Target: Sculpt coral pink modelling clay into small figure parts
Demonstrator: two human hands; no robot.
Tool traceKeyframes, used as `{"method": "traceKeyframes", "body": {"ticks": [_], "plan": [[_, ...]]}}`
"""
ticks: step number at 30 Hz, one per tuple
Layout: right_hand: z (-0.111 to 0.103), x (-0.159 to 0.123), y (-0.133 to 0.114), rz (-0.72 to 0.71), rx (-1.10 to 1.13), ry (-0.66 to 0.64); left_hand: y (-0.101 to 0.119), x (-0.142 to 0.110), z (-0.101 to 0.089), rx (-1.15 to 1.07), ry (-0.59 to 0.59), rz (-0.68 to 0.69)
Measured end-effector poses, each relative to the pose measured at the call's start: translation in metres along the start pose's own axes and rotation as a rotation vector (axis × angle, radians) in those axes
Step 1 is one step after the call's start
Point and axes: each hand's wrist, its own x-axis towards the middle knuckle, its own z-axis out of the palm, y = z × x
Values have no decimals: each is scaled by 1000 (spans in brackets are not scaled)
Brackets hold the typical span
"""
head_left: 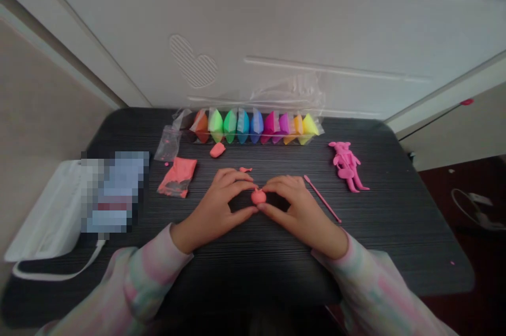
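A small coral-red ball of clay (258, 197) rests on the dark table (395, 241) between my two hands. My left hand (217, 204) curls in from the left, its fingertips pinching the ball. My right hand (294, 207) does the same from the right, thumb and fingers pressed to the clay. A tiny coral scrap (245, 169) lies just beyond my left fingers. A thin pink modelling stick (322, 199) lies to the right of my right hand.
A row of clay packets in several colours (253, 126) lines the table's far edge. A coral lump (217, 150), an opened coral packet (177, 176) and an empty clear bag (168, 143) lie at left. A pink clay figure (348, 166) lies at right; a white pouch (51, 214) sits far left.
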Motion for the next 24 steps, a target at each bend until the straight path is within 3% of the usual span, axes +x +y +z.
{"method": "traceKeyframes", "body": {"ticks": [4, 9, 12, 17, 24], "plan": [[-4, -1, -5, 69, 179, 0, 1, -3, 0, 32, 43, -9], [-4, -2, -11, 139, 361, 2, 6, -8, -4, 244, 301, 156], [-1, -3, -14, 162, 439, 22, 9, -8, -7, 306, 395, 239], [2, -5, -18, 218, 514, 20, 14, -6, -8, 331, 440, 311], [5, -10, -20, 221, 552, 20, 18, -7, -6, 335, 486, 312]]}}
